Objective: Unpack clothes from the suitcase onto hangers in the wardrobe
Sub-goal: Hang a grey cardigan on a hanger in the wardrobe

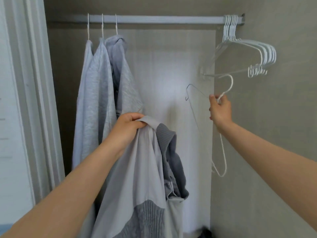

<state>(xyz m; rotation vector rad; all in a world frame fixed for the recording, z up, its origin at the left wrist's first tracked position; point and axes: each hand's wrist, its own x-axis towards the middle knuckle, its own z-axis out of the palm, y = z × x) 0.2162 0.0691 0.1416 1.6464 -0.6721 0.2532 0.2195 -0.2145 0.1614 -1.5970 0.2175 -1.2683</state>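
Garment and hanger held up below the grey metal wardrobe rail [163,19].
Under the rail's middle, the left hand [127,127] clutches a pale grey garment with dark ribbed-knit trim [145,169]; towards the rail's right end, the right hand [220,110] pinches a white wire hanger [232,82] by its neck.

Our arms are bare as far as they show: the left forearm [68,182], at the near left, and the right forearm [274,152], at the right, are uncovered to the frame edge. Our left hand [127,125] and right hand [220,110] are bare too, the right one with a short thumbnail.
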